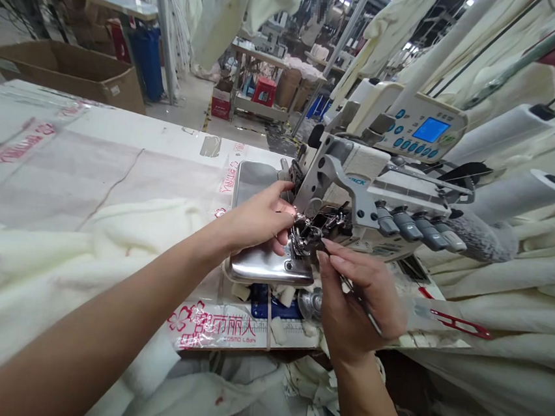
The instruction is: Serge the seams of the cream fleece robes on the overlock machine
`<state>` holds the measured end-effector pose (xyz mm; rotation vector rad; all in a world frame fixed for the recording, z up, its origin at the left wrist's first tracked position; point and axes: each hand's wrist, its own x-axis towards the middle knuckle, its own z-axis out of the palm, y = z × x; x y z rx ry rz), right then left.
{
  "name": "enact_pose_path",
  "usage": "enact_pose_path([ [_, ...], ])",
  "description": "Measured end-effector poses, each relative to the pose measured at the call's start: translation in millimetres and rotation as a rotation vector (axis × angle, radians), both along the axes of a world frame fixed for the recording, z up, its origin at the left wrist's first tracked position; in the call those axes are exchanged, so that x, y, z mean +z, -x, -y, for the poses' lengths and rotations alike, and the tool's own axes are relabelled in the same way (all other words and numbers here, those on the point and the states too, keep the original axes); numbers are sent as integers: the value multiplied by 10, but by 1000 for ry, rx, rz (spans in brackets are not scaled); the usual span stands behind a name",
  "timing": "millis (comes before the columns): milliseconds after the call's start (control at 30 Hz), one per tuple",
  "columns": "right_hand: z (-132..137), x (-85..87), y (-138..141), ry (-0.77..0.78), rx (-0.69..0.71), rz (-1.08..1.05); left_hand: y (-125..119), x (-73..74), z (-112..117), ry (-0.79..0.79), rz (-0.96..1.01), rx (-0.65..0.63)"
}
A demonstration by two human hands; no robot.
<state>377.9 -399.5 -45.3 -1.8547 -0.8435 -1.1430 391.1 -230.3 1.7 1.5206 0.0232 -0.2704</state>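
Observation:
A white overlock sewing machine (354, 176) stands on the table, with a polished metal plate (252, 268) around its presser foot and looper parts. My left hand (264, 216) reaches over this plate to the needle area. Its index finger points at the machine head while thumb and other fingers are bent together by the presser foot; whatever lies between them is too small to make out. In my right hand (362, 294) is a slim pair of metal tweezers (370, 316), pinched near the front, tip close to the loopers. The tip itself is hard to see.
Cream fabric (147, 235) lies at the left of the table, and more hangs on the right. White thread cones (514, 198) stand behind the machine. Fabric scraps (278, 329) lie at the front edge. A red threader-like piece (462, 324) sits at right. Beyond is a cardboard box (69, 73).

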Motion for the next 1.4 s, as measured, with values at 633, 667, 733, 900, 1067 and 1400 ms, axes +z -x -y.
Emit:
enact_pose_path([
  [633,-34,-155,-78,-155,105,-51,220,5,36,-57,54,83],
  [667,-28,-155,-74,-154,118,-50,214,-1,37,-55,61,83],
  [733,-15,-151,-59,-155,130,-45,212,-13,34,-52,73,88],
  [900,-5,-130,-22,-147,110,-50,231,-17,35,-57,78,111],
  [1067,-16,-126,-23,-184,103,-57,233,3,52,-66,54,129],
  [1400,18,-150,3,-100,70,58,209,-22,20,12,99,190],
])
